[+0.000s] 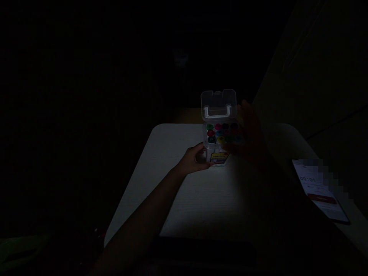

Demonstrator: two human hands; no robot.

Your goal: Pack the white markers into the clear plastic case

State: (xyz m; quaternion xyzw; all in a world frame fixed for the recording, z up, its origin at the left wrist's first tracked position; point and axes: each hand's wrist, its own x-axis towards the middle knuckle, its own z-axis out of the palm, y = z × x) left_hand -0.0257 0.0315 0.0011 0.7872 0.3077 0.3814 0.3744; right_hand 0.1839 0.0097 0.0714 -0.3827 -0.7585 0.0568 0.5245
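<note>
A clear plastic marker case stands on the white table, its clear lid swung up at the back. Inside it are several markers with coloured caps, among them green, red, pink, blue and yellow. A yellow and dark label shows low on its front. My left hand is closed around the lower left side of the case, thumb and fingers apart along it. On the right side, my right hand wraps the case in deep shadow, its thumb at the front edge and fingers up beside the lid.
A phone with a lit timer screen lies on the table at the right. Something green shows at the lower left, below table height. The scene is very dark, and a pale wall rises at the right.
</note>
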